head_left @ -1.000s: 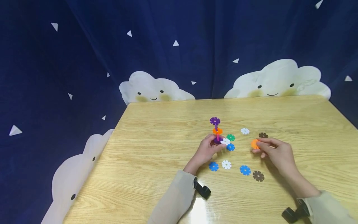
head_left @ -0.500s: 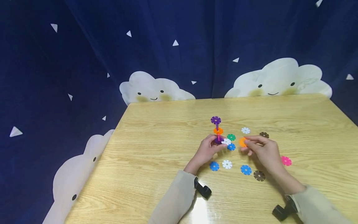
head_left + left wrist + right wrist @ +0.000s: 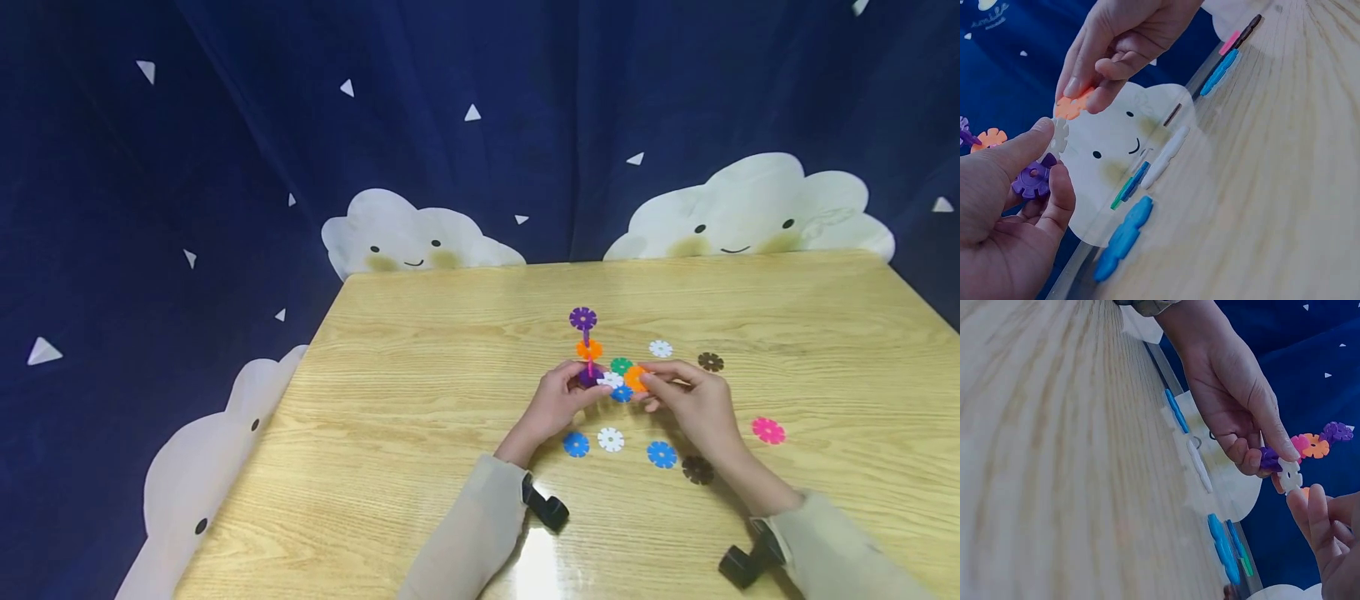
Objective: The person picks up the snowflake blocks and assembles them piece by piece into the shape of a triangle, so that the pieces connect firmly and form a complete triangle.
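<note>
My left hand [image 3: 551, 408] grips a chain of notched plastic discs joined edge to edge. A purple disc [image 3: 582, 318] tops the chain, with an orange disc [image 3: 589, 349] and a pink one below. Lower down, a purple disc [image 3: 1032, 181] sits between the fingers, and a white disc [image 3: 1059, 140] lies by the thumb. My right hand [image 3: 697, 412] pinches a loose orange disc [image 3: 635, 378]. In the left wrist view its edge meets the white disc's edge; whether they interlock I cannot tell. Fingers partly hide both discs.
Loose discs lie flat on the wooden table [image 3: 375, 433]: green [image 3: 621, 366], blue [image 3: 662, 455], white [image 3: 611, 440], brown [image 3: 711, 362] and pink [image 3: 768, 431] among them. A dark blue curtain [image 3: 450, 50] with cloud shapes hangs behind the table.
My right hand has moved left with the orange disc, up to the white disc at my left hand. The pink disc on the table has come into sight. My left hand stays nearly still.
</note>
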`<state>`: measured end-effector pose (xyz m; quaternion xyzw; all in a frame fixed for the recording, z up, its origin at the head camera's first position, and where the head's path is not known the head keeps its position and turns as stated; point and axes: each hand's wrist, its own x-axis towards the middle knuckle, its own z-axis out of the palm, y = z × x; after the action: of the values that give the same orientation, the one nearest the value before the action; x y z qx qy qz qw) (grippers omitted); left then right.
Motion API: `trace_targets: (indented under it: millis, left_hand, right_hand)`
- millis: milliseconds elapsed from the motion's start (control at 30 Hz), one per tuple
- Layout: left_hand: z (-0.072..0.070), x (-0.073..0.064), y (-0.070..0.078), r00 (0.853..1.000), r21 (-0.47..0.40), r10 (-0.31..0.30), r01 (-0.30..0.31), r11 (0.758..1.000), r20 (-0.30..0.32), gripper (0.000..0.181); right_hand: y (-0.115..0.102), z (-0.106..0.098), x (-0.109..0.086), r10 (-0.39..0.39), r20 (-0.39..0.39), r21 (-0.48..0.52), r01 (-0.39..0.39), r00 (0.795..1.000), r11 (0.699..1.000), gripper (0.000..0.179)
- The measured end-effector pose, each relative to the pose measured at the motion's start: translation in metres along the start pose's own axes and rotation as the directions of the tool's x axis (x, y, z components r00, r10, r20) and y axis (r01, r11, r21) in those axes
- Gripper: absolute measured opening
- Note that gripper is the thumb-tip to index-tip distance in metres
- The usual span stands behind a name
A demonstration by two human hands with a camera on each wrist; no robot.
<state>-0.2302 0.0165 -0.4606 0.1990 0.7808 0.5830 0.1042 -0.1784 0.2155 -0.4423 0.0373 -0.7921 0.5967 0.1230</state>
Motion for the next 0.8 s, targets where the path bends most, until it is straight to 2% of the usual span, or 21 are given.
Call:
trace_targets:
  millis: [233,467,600,800]
  left_hand:
    - [0.0,-0.001,0.002,1.0,-0.018,-0.012,0.012,1.0,-0.001,0.033]
    - [0.001,-0.001,0.002,1.0,-0.036,-0.009,0.008,0.999,-0.013,0.032]
    - [0.001,-0.001,0.002,1.0,-0.059,0.009,-0.01,0.998,-0.014,0.031]
    - [0.001,0.0,0.003,0.999,-0.047,0.019,-0.021,0.999,-0.032,0.03]
  right_hand:
    - [-0.001,0.004,0.0,-0.041,-0.012,-0.005,0.041,0.999,0.999,0.027]
    - [0.002,0.01,0.0,-0.07,-0.033,0.092,0.073,0.997,0.993,0.025]
    - [0.003,0.015,0.0,-0.057,-0.074,0.135,0.066,0.996,0.989,0.025]
    - [0.004,0.021,-0.001,-0.046,-0.123,0.199,0.07,0.991,0.977,0.025]
